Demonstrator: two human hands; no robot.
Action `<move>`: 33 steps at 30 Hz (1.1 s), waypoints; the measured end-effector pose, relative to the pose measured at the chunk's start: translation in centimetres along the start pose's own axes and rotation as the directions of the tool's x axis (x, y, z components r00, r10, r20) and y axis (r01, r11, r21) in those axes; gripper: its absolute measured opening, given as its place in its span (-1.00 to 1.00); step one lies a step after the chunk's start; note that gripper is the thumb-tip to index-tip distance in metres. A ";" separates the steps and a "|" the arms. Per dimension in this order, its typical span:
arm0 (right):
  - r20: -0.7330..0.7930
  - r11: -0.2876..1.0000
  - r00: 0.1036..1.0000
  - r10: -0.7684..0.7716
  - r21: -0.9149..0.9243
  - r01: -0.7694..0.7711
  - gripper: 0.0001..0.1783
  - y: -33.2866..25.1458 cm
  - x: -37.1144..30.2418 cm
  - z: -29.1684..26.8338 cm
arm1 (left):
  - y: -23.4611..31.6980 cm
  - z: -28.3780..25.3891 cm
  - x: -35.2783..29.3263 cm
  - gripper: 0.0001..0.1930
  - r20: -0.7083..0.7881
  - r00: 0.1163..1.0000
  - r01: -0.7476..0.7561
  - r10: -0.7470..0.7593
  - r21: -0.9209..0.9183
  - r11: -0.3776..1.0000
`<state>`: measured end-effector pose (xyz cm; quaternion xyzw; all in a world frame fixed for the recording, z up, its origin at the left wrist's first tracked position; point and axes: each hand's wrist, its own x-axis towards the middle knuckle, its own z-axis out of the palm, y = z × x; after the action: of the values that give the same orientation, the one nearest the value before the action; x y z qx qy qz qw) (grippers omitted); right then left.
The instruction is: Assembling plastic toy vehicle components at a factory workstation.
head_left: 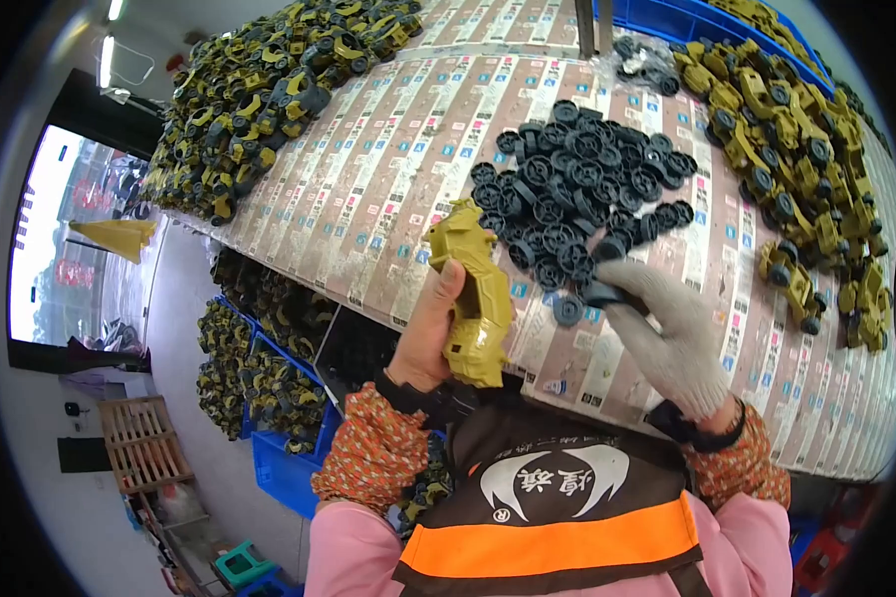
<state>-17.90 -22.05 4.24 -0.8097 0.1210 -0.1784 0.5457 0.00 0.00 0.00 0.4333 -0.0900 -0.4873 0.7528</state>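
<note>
Left hand [434,323] grasps toy body [483,313]; right hand (gloved) [675,336] pinches wheel [599,295]; wheel pile [579,164] obstructs tabletop [368,189] between vehicle heaps [254,109].

An assembly workshop: loose black wheels [565,164] lie heaped beyond the fingers [639,282] of the right hand [682,348], piled toy vehicles [254,104] farther left and right.

A: How is the scene lit?
B: The table [368,189] is brightly lit; white light is given by ceiling tubes [107,62] and an opening [68,244] at left, where detail is washed pale.
A: Is glare or distortion seen?
B: Small highlights are caught on the yellow plastic body [484,313]; straight edges are bent toward the blackened rim, and shade is cast beneath the table.
</note>
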 end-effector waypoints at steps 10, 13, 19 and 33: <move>-0.155 0.975 0.983 0.099 0.210 -0.065 -0.67 0.6 -1.4 4.4 | -8.3 5.0 -4.0 -0.40 -0.116 0.986 -0.111 0.121 0.088 0.990; -0.169 0.986 0.983 0.075 0.159 -0.048 -0.66 1.2 -3.0 4.5 | -8.8 6.2 -3.9 -0.44 -0.080 0.980 -0.169 0.180 0.133 0.977; -0.124 0.994 0.988 0.092 0.072 -0.083 -0.65 0.2 -4.7 3.4 | -10.5 6.1 -3.7 -0.44 -0.043 0.951 -0.274 0.306 0.339 0.900; -0.142 0.999 0.990 0.028 -0.022 -0.031 -0.63 1.9 -6.1 2.4 | -11.9 6.7 -3.0 -0.37 0.115 0.939 -0.313 0.325 0.680 0.663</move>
<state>-22.45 -18.38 0.66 -0.7998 0.1736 -0.2257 0.5284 -13.05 -3.16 -3.82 0.6627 -0.3328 -0.2760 0.6115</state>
